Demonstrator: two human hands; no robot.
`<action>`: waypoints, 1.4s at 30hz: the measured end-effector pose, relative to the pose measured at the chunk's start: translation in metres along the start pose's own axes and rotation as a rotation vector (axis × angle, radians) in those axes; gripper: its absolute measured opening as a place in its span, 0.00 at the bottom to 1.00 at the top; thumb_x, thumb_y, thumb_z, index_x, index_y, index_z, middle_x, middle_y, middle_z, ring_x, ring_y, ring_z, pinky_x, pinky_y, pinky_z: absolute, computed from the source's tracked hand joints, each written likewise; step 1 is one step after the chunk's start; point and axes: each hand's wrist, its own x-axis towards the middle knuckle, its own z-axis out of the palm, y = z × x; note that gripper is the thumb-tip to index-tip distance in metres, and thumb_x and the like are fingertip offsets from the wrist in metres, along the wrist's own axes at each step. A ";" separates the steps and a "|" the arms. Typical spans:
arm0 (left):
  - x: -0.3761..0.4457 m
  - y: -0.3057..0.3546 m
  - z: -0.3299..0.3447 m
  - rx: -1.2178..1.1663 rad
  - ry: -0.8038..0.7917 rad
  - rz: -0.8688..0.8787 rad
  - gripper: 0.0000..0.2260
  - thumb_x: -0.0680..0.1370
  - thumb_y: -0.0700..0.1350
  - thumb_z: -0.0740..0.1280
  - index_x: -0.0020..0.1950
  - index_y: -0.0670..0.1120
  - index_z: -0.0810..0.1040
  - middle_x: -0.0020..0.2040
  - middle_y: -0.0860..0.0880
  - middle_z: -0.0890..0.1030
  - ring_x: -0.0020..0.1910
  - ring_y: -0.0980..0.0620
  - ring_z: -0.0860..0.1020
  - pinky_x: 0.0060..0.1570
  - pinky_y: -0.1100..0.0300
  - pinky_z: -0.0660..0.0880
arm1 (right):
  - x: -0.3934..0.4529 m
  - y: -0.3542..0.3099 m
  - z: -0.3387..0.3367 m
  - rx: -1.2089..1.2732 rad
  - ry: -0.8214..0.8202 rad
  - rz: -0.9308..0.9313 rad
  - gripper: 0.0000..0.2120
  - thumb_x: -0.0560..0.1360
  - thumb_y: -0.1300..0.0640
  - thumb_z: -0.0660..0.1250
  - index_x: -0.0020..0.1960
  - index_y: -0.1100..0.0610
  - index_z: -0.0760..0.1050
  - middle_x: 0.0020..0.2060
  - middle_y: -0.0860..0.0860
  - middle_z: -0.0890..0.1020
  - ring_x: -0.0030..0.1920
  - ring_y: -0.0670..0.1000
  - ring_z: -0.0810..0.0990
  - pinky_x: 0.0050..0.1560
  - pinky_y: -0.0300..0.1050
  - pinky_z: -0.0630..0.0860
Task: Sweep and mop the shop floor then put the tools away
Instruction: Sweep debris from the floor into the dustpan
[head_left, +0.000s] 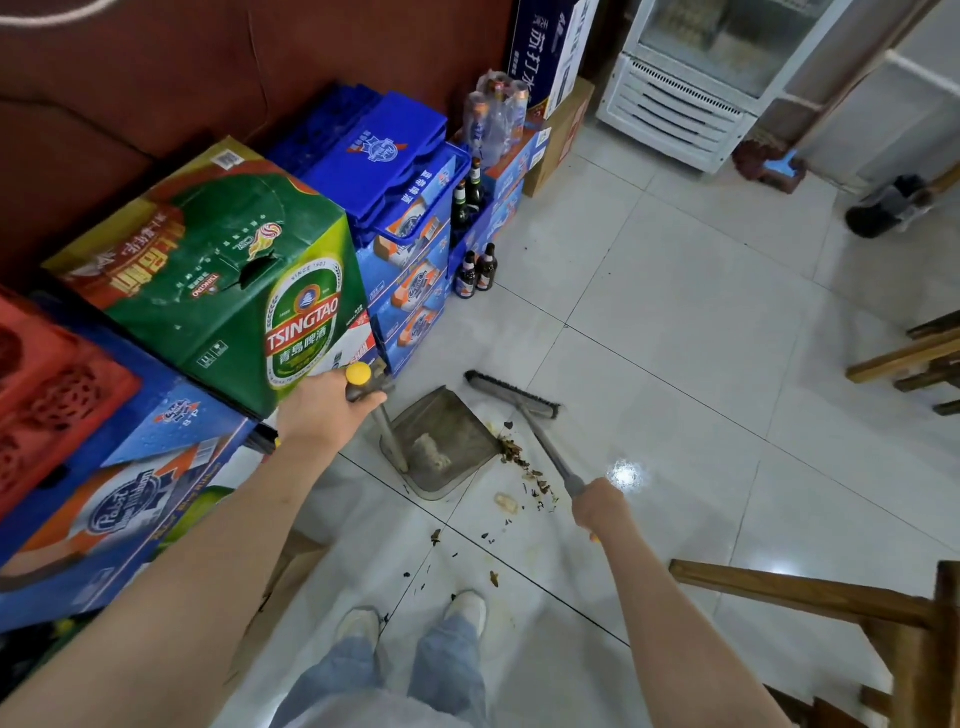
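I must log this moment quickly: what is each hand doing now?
Left hand: closed around the dustpan handle.
Right hand: closed around the broom handle.

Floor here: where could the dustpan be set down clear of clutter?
Bare tiles lie between the bottles, white cooler and wooden bench. It is crowded along the beer cartons and around the debris beside the dustpan.

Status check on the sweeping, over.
Left hand grips dustpan handle, right hand grips broom. Debris at the pan's lip, more scattered near feet. Nothing blocking.
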 end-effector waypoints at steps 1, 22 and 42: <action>-0.001 0.000 0.000 -0.014 -0.004 0.003 0.19 0.73 0.61 0.68 0.41 0.45 0.75 0.37 0.46 0.80 0.41 0.43 0.80 0.38 0.58 0.74 | -0.003 0.006 0.001 -0.004 0.000 0.003 0.10 0.76 0.65 0.56 0.38 0.56 0.62 0.42 0.57 0.75 0.51 0.61 0.82 0.51 0.51 0.80; -0.058 -0.044 0.003 -0.138 -0.046 -0.019 0.21 0.71 0.62 0.69 0.41 0.44 0.76 0.40 0.42 0.81 0.43 0.39 0.79 0.40 0.52 0.77 | -0.089 0.081 0.057 0.005 -0.038 0.124 0.10 0.79 0.57 0.55 0.42 0.60 0.68 0.35 0.53 0.75 0.27 0.52 0.76 0.21 0.38 0.67; -0.042 -0.035 0.000 -0.048 -0.057 -0.102 0.21 0.71 0.64 0.68 0.41 0.45 0.76 0.37 0.45 0.80 0.40 0.43 0.79 0.39 0.54 0.78 | -0.033 -0.018 -0.008 0.163 0.059 0.019 0.14 0.80 0.56 0.57 0.39 0.62 0.67 0.28 0.56 0.74 0.24 0.52 0.73 0.24 0.38 0.65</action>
